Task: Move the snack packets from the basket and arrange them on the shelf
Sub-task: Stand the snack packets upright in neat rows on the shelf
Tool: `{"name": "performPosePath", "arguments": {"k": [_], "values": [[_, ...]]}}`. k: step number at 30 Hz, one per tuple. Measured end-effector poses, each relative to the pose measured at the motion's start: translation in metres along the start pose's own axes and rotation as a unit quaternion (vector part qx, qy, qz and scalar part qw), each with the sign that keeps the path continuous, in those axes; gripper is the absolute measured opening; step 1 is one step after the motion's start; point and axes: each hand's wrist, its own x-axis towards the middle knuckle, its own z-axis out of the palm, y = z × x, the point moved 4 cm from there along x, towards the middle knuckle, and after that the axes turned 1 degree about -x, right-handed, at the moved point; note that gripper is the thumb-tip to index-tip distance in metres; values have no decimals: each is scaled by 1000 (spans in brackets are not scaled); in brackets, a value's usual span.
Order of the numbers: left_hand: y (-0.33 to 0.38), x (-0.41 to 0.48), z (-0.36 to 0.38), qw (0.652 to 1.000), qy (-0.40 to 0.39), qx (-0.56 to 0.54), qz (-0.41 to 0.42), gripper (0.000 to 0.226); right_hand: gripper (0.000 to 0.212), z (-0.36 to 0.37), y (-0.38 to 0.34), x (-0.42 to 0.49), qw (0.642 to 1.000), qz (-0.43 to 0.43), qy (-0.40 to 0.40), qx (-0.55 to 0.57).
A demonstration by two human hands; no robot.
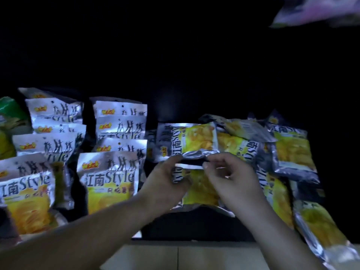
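My left hand and right hand both pinch the silver top edge of one yellow packet, fingers curled on it; the packet is at the middle front of the shelf, tilted, not yet set down straight; to the left, two rows of the same packets already stand upright, one behind another, so I judge this part done; to the right, a heap of packets lies flat and crossed, and I think it must still be put in order; the basket is not in view, so I cannot tell how many packets remain in it.
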Motion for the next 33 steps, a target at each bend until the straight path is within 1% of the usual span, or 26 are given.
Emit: {"name": "performPosePath", "arguments": {"k": [1, 2, 4, 6, 8, 9, 10, 12, 14, 15, 18, 20, 22, 25, 27, 31, 33], "values": [[4, 10, 1, 998, -14, 65, 9, 61, 11, -9, 2, 0, 1000, -7, 10, -16], [8, 20, 2, 988, -24, 148, 22, 69, 13, -19, 3, 0, 999, -23, 28, -41], [18, 37, 2, 957, -21, 286, 49, 80, 18, -39, 3, -1, 991, -64, 77, -91], [31, 50, 2, 940, -8, 337, 53, 91, 24, -58, 2, -4, 982, -81, 115, -129], [27, 59, 8, 942, -10, 337, 1, 103, 34, -74, 6, -8, 969, -68, 135, -196], [18, 61, 12, 946, -15, 322, -40, 108, 43, -79, 11, -10, 964, -47, 124, -230], [7, 61, 15, 951, -19, 300, -77, 111, 54, -80, 16, -13, 963, -18, 95, -252], [-18, 58, 22, 962, -39, 243, -115, 114, 71, -79, 24, -20, 965, 61, 15, -255], [-34, 53, 32, 969, -71, 201, -126, 119, 79, -75, 32, -28, 967, 122, -38, -220], [-38, 52, 37, 968, -84, 200, -127, 122, 80, -72, 38, -29, 968, 134, -49, -205], [-38, 47, 50, 955, -113, 245, -124, 130, 81, -59, 66, -28, 967, 166, -56, -187], [-36, 42, 60, 948, -127, 271, -111, 134, 86, -57, 88, -30, 965, 193, -46, -175], [-34, 35, 67, 936, -137, 310, -92, 136, 89, -56, 102, -30, 967, 195, -34, -163], [-29, 31, 82, 927, -154, 337, -66, 131, 85, -61, 109, -26, 970, 170, -5, -176], [-22, 32, 92, 927, -155, 339, -42, 125, 77, -66, 111, -21, 969, 163, 13, -183], [-9, 32, 118, 931, -161, 326, 28, 121, 79, -79, 116, -13, 975, 168, 38, -142], [-8, 33, 128, 927, -154, 340, 44, 121, 79, -83, 114, -12, 973, 176, 44, -145]]}}
